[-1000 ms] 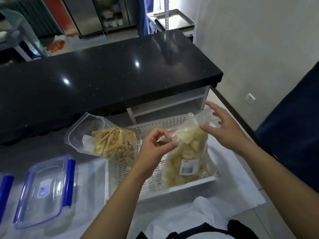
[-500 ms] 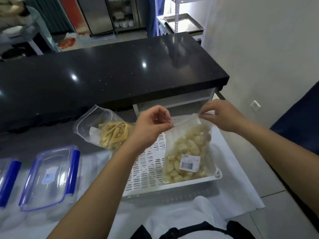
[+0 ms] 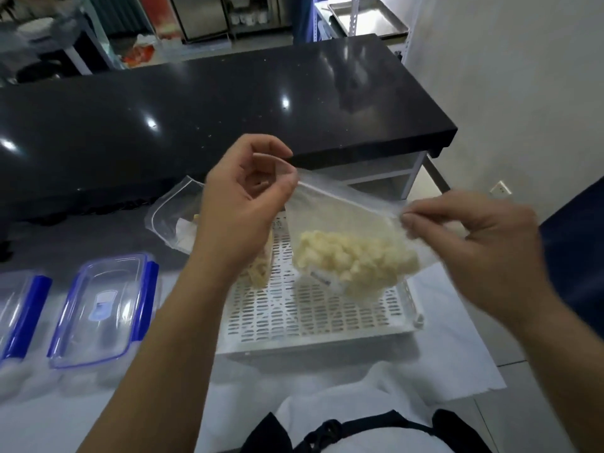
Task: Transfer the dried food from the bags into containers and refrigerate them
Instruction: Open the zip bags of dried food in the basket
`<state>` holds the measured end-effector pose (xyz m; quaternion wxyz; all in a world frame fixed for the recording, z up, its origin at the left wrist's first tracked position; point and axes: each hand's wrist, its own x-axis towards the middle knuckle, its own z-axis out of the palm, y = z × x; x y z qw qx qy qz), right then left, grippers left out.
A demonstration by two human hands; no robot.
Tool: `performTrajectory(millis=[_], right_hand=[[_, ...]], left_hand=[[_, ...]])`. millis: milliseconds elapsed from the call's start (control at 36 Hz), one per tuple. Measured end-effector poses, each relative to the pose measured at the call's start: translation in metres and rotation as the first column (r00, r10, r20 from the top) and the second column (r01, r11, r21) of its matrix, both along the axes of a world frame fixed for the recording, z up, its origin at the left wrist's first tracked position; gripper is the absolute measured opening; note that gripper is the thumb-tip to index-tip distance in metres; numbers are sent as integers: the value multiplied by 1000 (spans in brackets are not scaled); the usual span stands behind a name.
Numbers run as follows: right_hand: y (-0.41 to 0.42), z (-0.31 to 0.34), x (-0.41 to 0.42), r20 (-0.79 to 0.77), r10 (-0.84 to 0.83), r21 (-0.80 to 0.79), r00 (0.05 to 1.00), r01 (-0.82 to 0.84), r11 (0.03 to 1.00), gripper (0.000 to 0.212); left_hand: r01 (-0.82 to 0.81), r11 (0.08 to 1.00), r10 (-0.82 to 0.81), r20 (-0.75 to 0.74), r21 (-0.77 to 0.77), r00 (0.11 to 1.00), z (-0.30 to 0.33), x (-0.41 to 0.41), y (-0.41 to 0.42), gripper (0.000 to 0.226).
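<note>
since the earlier frame we lift the clear crinkly bag (image 3: 353, 230) of pale lumpy pieces off the white slotted tray (image 3: 313, 315); left hand (image 3: 242, 204) and right hand (image 3: 474, 243) each pinch its top edge.

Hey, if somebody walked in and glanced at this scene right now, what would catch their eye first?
Front and centre, the left hand and right hand each pinch a top corner of a clear bag of pale round food pieces, held above a white slotted tray. To the left, clear containers with blue clips wait on the white cloth. Behind everything runs a glossy black counter.
</note>
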<state>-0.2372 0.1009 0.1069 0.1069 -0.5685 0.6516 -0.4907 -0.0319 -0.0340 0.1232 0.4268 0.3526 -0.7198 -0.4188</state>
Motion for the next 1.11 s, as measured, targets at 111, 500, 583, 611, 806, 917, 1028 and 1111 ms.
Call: performTrajectory(millis=[111, 500, 583, 611, 806, 917, 1028, 1111], right_hand=[[-4, -46, 31, 381, -54, 248, 923, -46, 968, 17], [20, -60, 64, 531, -139, 256, 836, -2, 967, 13], [20, -58, 63, 517, -146, 244, 844, 19, 970, 15], [20, -57, 62, 515, -150, 234, 844, 29, 972, 15], [18, -55, 66, 342, 70, 179, 937, -138, 974, 13], [14, -58, 68, 361, 218, 289, 907, -331, 898, 8], [8, -55, 64, 428, 199, 338, 881, -361, 869, 8], [5, -52, 63, 376, 184, 385, 908, -334, 860, 4]], left_hand=[[-151, 987, 128, 292, 58, 948, -32, -14, 17, 44], [-427, 842, 412, 118, 328, 903, -70, 6, 96, 47], [-458, 823, 462, 71, 337, 884, -69, 17, 102, 45], [-468, 825, 470, 77, 317, 879, -69, 22, 103, 41], [-163, 711, 222, 2, 684, 975, -61, 22, 108, 43], [-81, 518, 298, -92, 851, 950, -69, 17, 108, 14], [-37, 454, 326, -127, 890, 937, -73, 23, 108, 11], [14, 434, 333, -175, 901, 927, -75, 24, 110, 9]])
